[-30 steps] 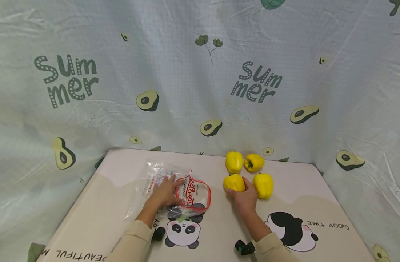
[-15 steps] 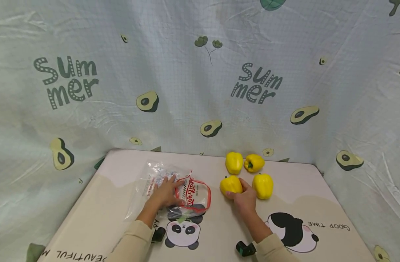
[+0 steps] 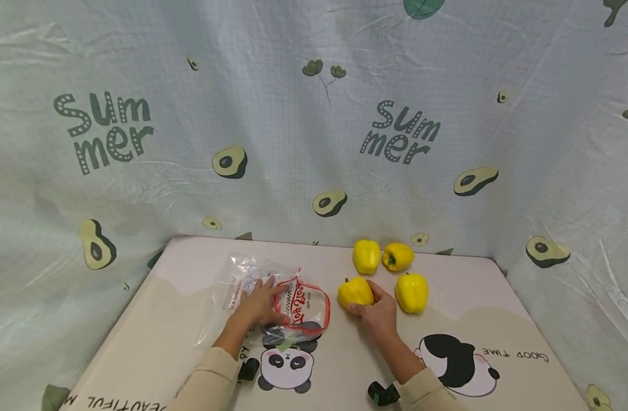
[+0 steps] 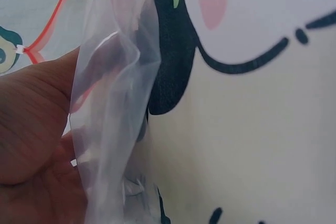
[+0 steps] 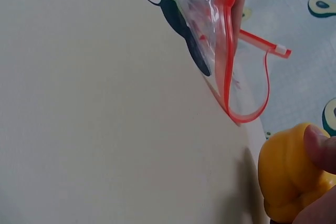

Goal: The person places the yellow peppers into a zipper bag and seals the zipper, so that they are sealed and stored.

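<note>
In the head view, my left hand [image 3: 257,305] lies with fingers spread on a clear zip bag [image 3: 311,305] with a red seal. The left wrist view has clear film [image 4: 113,93] passing in front of the thumb. Seen from the right wrist, the red-edged bag mouth [image 5: 227,56] gapes as a loop. My right hand [image 3: 381,314] grips a yellow bell pepper [image 3: 356,292], thumb on the near side, just right of the bag. Slightly apart from that hand is another yellow bell pepper [image 3: 411,293].
Two more yellow bell peppers [image 3: 366,257] sit together near the table's back edge. The light table [image 3: 155,337] bears panda and dog prints. A patterned curtain [image 3: 273,114] hangs behind it. Small dark devices [image 3: 383,394] show by both wrists.
My right hand has carried its bell pepper a short way left toward the bag, away from the other peppers. The left hand and the bag have barely moved.
</note>
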`<state>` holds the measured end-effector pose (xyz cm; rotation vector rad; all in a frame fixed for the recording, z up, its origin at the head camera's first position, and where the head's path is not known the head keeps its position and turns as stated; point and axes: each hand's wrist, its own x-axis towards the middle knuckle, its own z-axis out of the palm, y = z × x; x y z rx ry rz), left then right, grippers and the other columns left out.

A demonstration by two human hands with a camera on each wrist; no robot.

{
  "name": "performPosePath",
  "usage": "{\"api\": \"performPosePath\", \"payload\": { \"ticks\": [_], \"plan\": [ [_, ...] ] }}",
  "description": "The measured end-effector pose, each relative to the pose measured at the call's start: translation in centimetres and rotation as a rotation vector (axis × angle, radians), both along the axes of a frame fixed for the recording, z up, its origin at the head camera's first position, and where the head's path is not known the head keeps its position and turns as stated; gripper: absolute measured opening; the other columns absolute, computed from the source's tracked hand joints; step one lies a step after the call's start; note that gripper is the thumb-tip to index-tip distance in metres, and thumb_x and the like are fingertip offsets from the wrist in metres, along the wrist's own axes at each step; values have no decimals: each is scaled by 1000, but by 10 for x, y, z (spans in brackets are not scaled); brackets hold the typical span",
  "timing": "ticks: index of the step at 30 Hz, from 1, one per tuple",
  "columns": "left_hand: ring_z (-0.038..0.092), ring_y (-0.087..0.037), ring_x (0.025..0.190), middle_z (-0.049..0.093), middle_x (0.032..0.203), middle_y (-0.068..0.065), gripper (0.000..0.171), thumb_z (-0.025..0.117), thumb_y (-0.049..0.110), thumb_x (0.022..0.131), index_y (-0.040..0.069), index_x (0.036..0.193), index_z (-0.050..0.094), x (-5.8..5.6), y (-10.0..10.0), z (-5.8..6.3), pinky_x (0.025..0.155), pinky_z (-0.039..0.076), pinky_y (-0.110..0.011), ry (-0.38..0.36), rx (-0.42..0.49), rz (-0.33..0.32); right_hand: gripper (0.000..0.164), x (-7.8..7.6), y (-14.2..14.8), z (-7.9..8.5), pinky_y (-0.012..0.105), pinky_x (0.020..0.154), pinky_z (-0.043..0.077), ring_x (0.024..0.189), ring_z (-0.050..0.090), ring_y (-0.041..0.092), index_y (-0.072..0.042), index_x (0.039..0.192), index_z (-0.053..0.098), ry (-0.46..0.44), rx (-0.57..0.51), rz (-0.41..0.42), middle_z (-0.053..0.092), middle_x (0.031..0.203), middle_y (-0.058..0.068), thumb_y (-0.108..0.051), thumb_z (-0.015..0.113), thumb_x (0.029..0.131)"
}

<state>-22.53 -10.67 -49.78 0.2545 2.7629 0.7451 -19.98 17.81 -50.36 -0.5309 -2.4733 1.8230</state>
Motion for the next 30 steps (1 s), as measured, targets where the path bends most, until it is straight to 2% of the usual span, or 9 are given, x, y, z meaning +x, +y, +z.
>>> {"api": "performPosePath", "payload": {
  "ticks": [21,30],
  "plan": [
    [14,-54,159,29,171,-22,83,92,31,77,20,151,56,1,0,0,122,10,-80,-13,-8,10,76,4,-20,-1,58,124,37,142,49,40,-7,152,52,13,-15,38,54,155,19,2,83,84],
    [15,-54,159,29,171,-21,82,92,32,77,19,150,57,1,2,3,122,10,-80,-9,-21,7,76,5,-25,-1,57,122,39,140,52,39,-4,151,53,47,-29,73,57,153,20,4,83,82]
  ]
}}
